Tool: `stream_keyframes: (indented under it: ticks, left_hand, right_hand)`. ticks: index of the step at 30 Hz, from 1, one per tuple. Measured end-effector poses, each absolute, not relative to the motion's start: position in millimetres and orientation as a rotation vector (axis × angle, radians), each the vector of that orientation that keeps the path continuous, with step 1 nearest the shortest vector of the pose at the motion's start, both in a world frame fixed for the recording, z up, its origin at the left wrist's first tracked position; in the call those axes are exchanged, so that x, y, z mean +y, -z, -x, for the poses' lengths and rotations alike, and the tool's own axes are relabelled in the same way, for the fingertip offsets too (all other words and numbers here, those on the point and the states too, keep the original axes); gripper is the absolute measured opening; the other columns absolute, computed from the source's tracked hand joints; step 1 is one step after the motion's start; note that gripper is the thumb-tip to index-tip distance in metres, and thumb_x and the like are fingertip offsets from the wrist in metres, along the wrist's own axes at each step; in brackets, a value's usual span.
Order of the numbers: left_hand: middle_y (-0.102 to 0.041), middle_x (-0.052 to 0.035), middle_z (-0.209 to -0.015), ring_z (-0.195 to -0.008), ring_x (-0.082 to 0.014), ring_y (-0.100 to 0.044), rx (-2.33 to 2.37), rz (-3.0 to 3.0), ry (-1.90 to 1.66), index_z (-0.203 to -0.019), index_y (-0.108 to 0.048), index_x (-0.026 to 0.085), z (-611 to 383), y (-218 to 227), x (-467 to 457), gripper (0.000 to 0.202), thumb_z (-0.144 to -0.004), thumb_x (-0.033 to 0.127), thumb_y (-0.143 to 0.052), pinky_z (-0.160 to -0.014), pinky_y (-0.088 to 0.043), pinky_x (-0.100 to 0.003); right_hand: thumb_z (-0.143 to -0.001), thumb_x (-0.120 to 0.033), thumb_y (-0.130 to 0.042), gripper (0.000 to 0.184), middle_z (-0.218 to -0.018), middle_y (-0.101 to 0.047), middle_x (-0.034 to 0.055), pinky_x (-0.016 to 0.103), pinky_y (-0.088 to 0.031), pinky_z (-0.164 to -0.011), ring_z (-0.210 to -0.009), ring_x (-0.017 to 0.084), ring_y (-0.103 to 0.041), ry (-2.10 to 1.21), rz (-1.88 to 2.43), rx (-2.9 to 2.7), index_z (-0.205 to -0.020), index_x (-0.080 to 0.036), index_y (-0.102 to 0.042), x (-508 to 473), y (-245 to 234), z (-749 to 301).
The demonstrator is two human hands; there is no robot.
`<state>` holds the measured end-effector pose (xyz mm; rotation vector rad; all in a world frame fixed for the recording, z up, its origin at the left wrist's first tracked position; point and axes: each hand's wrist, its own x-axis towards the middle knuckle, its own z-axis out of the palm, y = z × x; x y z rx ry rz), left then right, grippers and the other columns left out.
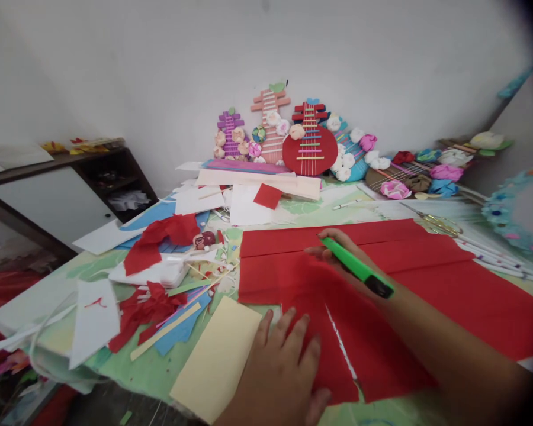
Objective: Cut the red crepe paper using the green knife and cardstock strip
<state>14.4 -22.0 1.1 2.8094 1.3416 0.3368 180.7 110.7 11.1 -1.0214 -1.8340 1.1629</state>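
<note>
A large red sheet of crepe-like paper (408,296) covers the right half of the table, with creases across it. A long slit with pale edges runs through its near part. My right hand (344,260) is closed around a green utility knife (355,266) above the sheet; the knife's dark end points back toward my wrist. My left hand (282,364) lies flat with fingers spread on the sheet's near left part, beside the slit. Partly under that hand is a cream card (222,349).
Red scraps (146,307), blue paper and thin strips litter the left side. Scissors (435,222) lie at the back right. Decorated paper instruments, one a red lute shape (311,148), lean on the wall. A dark-framed cabinet (62,195) stands at the left.
</note>
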Motion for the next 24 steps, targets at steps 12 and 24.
stream_keyframes:
  ticks: [12, 24]
  left_hand:
    - [-0.062, -0.0076, -0.103, -0.092, -0.0267, -0.056, 1.251, -2.942, -0.166, -0.100, -0.059, 0.018, -14, 1, -32, 0.039, -0.075, 0.048, -0.056, -0.081, -0.040, -0.043]
    - [-0.063, -0.0035, -0.095, -0.085, -0.0235, -0.053, 1.350, -3.281, -0.553, -0.097, -0.058, 0.022, -24, 14, -42, 0.020, -0.085, 0.029, -0.044, -0.079, -0.032, -0.042]
  right_hand:
    - [-0.071, -0.028, -0.051, 0.051, -0.084, -0.068, 0.0057, 0.035, -0.052, -0.059, -0.074, 0.026, -0.064, -0.806, 1.491, -1.904, -0.121, -0.023, -0.041, 68, -7, -279]
    - [-0.072, -0.050, -0.053, 0.042, -0.060, -0.059, -0.0003, 0.029, -0.044, -0.048, -0.052, 0.018, -0.056, -0.629, 1.549, -1.472, -0.103, -0.022, -0.050, 53, -11, -301]
